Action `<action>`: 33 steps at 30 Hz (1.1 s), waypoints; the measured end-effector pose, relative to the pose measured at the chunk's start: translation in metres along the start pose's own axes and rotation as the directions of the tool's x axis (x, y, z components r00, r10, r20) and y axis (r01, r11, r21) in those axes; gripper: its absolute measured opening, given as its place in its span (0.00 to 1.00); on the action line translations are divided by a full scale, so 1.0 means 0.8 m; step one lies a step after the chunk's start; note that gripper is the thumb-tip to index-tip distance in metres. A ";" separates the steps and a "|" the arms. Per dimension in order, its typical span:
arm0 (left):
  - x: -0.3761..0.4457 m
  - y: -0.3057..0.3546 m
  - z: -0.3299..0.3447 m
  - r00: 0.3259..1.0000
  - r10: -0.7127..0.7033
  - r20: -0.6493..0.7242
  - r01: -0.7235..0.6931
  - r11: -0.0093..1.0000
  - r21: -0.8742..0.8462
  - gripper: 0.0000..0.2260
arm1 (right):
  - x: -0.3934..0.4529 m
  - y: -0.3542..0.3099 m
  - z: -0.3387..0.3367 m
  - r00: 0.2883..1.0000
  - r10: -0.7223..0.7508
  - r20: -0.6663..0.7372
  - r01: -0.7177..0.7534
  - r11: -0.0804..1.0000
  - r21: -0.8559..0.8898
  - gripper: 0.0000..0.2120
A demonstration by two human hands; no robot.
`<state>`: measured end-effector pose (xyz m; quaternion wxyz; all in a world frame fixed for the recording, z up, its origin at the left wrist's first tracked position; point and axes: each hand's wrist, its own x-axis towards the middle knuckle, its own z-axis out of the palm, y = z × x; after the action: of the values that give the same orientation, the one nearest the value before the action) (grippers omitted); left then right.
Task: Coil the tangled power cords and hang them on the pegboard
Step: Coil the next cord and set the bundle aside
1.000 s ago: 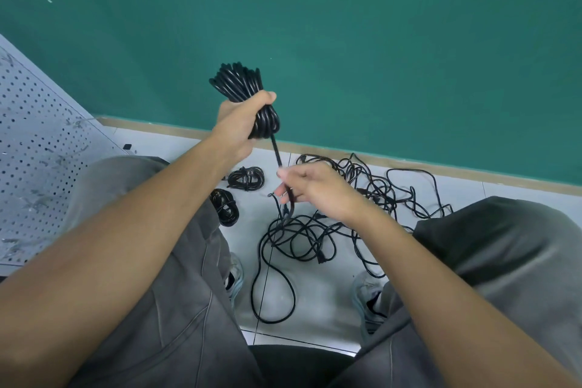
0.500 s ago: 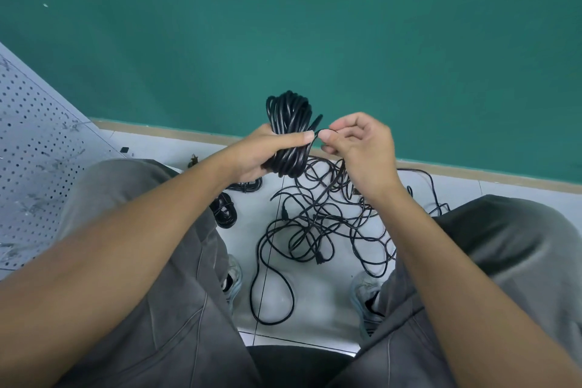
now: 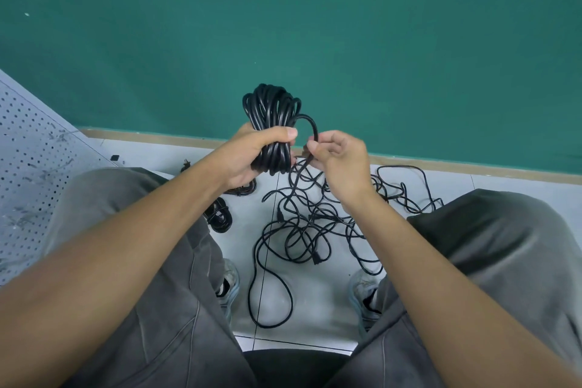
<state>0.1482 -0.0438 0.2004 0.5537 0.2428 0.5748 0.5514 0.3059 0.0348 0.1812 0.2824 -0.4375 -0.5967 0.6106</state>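
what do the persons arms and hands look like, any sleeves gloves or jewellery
Both forearms are bare up to the frame edge, with no sleeves in view. The left hand and right hand wear no gloves, rings or watch. Fingernails are short and unpainted.

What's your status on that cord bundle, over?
Left hand grip shut on coiled bundle. Right hand pinching its loose tail. Tangled cords on floor, pegboard left. Nothing blocking.

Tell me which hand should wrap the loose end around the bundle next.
Right hand: it already pinches the loose end arching off the coiled cord, while the left hand is fully occupied clamping that coil.
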 end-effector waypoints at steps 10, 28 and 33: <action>0.001 -0.005 0.014 0.996 0.072 0.046 -0.083 0.947 0.311 0.20 | 0.011 -0.023 -0.007 0.987 0.051 -0.150 -0.016 0.975 0.223 0.04; 0.017 0.008 0.002 0.971 0.020 -0.236 -0.077 0.969 -0.233 0.07 | -0.034 0.012 0.033 0.864 0.232 0.447 -0.173 0.970 -0.170 0.43; 0.028 0.020 -0.029 0.824 0.160 -0.543 -0.107 0.986 0.128 0.09 | -0.039 -0.005 0.019 0.864 0.062 0.500 0.052 0.976 -0.210 0.15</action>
<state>0.1158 -0.0280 0.2010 0.3130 0.1387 0.7163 0.6081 0.3059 0.0009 0.1901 0.0659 -0.2928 -0.7114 0.6355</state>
